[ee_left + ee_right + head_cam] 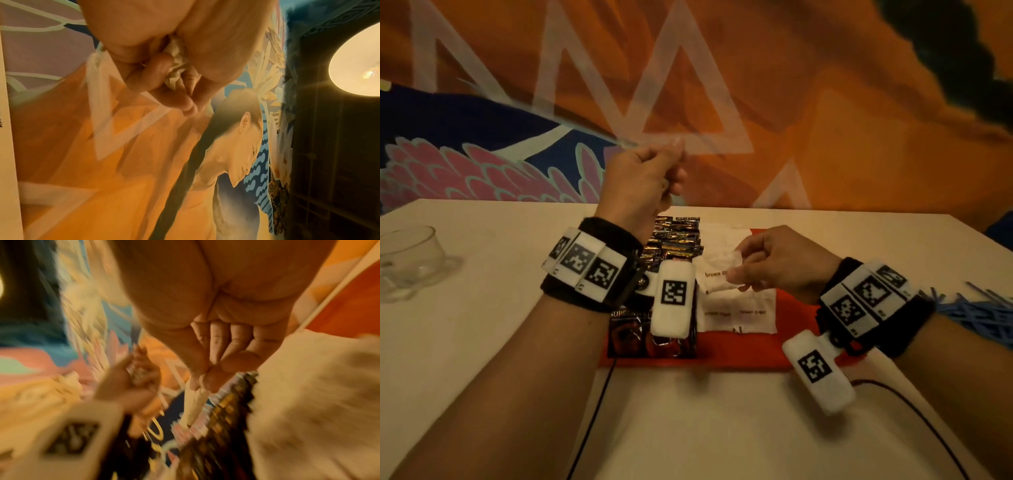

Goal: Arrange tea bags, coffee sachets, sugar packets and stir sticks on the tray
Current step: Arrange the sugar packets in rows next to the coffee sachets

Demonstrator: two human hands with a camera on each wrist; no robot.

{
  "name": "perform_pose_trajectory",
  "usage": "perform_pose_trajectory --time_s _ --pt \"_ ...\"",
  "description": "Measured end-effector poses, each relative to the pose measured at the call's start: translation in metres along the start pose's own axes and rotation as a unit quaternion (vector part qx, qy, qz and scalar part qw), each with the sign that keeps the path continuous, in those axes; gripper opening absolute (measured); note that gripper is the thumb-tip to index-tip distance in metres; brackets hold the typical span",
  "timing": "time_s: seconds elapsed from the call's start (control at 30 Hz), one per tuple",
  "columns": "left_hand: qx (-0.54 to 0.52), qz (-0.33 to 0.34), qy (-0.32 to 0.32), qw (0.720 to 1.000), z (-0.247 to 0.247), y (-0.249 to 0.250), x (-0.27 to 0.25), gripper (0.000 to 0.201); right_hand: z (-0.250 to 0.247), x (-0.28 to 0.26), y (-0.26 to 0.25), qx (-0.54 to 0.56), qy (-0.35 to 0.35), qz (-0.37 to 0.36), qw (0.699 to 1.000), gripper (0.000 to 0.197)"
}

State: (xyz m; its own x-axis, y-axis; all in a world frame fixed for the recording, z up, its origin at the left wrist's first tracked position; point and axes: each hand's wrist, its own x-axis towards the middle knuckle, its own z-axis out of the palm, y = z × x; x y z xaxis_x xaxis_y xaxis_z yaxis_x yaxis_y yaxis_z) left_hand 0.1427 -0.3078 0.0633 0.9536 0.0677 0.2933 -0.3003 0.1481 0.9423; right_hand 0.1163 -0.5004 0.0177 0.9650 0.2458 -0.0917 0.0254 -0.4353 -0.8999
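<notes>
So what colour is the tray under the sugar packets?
Red, clearest in the head view: the tray shows beside the white sugar packets.

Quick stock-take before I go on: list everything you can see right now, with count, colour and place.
Tray: one, red, table centre.
Coffee sachets: many, dark and shiny, tray's left side; count unclear.
Sugar packets: several, white, printed "brown sugar", tray's middle.
Stir sticks: a heap, blue, table's right edge, off the tray.
Glass cup: one, clear, table's far left.
Cables: two, dark, near table edge.
Table: one, cream.
Mural: orange, behind the table.
Lamp: one, lit, left wrist view.
Left hand: raised, grips crumpled pale wrapper.
Right hand: over the tray, pinches one white packet.
</notes>
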Motion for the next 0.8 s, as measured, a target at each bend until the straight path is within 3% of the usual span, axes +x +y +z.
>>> perform_pose_trajectory --time_s 0.2,0.4,0.53,0.63,0.7,0.8 --pt "-0.014 0.003 -0.011 1.000 -0.001 0.004 -0.002 0.018 0.022 -0.003 0.023 -0.096 -0.036 0.108 0.989 0.022" --pt "-0.024 0.005 -0.018 1.000 -0.004 0.006 -0.001 0.018 0.030 -0.001 0.023 -0.278 -0.026 0.111 0.954 0.027" --pt "-0.024 0.000 -0.019 1.000 -0.005 0.007 -0.001 0.018 0.031 -0.002 0.017 -0.401 -0.031 0.089 0.911 0.038" --pt "-0.021 -0.003 -0.017 1.000 -0.005 0.007 -0.001 0.018 0.029 -0.004 0.015 -0.383 -0.004 0.031 0.923 0.037" --pt "-0.021 -0.003 -0.017 1.000 -0.005 0.007 -0.001 0.018 0.031 -0.006 0.014 -0.364 -0.003 -0.030 0.931 0.025" --pt "-0.018 -0.006 -0.021 1.000 -0.004 0.006 -0.002 0.018 0.041 -0.008 0.015 -0.400 -0.055 -0.072 0.912 0.015"
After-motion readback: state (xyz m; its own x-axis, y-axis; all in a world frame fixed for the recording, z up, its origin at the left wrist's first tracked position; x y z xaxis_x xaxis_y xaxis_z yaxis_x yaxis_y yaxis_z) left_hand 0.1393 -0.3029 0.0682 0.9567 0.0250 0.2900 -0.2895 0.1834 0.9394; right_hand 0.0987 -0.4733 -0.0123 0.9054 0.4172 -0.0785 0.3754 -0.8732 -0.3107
